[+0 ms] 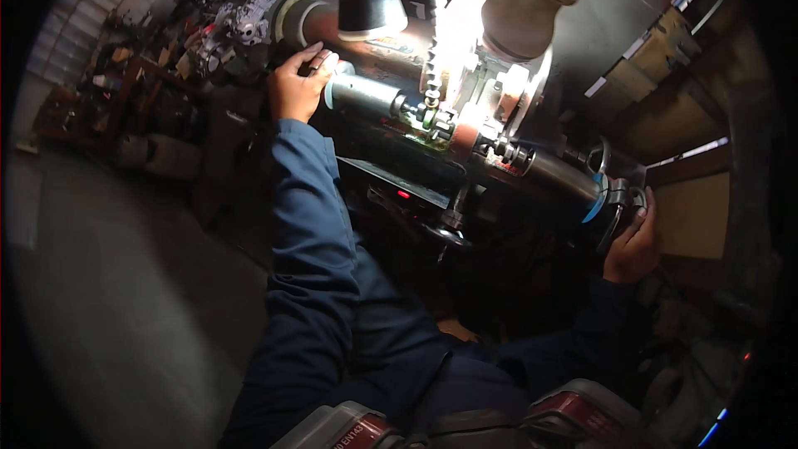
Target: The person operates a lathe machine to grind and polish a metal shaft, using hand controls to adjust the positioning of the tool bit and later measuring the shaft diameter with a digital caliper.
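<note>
Metal machine [463,140], left hand [296,93] curled at cylinder [366,94] end, grip unclear, right hand [633,248] holding metal handle [637,197], grey floor [125,299] lower left.

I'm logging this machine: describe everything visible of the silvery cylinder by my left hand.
The silvery cylinder looks like smooth metal, with a blue ring at its left end. It lies sideways, its right end lower in the picture, meeting narrower metal parts. Your left hand is at the ringed end; contact is unclear.

Heaped metal parts [248,25] near corrugated wall [81,32]
</note>
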`<state>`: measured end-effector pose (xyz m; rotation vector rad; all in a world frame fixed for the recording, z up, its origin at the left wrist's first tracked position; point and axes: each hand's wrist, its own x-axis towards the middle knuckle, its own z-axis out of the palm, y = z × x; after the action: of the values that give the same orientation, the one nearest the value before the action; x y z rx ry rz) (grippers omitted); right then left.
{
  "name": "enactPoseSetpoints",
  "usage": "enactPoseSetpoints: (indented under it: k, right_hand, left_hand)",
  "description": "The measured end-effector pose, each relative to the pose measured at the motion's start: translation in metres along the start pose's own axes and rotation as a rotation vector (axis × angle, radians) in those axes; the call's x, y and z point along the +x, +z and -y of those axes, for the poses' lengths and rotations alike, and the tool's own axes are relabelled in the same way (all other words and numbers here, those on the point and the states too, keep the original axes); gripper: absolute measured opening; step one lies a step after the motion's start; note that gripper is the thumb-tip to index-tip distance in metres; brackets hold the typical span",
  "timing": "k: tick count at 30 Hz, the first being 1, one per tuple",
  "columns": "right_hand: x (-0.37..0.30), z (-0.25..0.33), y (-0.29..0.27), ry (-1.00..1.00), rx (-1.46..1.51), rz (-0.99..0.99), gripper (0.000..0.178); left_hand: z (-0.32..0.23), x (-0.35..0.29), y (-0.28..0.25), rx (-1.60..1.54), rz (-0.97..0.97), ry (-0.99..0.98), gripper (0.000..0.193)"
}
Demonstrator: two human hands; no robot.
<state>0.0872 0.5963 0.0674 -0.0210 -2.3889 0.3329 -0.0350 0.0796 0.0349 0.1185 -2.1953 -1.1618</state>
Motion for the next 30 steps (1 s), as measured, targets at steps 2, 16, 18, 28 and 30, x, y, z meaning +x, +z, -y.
enactPoseSetpoints:
  k: [2,16,18,28,30]
  right_hand:
    - [0.014,0.005,-0.008,0.218,-0.054,0.231,0.033]
    - [0.102,-0.064,0.038,0.464,0.266,1.025,0.049]
    - [0.105,-0.061,0.043,0.646,0.358,1.099,0.041]
    - [0.115,-0.082,0.088,0.834,0.322,1.531,0.033]
    - [0.114,-0.095,0.1,0.619,0.254,1.783,0.032]
  left_hand:
    - [-0.007,0.0,0.001,0.026,-0.016,-0.018,0.037]
    - [-0.004,0.0,-0.001,0.078,-0.064,-0.015,0.035]
    - [-0.002,-0.001,0.001,0.022,-0.05,-0.018,0.043]
    - [-0.006,-0.011,-0.012,0.079,-0.068,0.037,0.04]
    - [-0.009,-0.008,-0.016,0.072,-0.066,0.057,0.039]
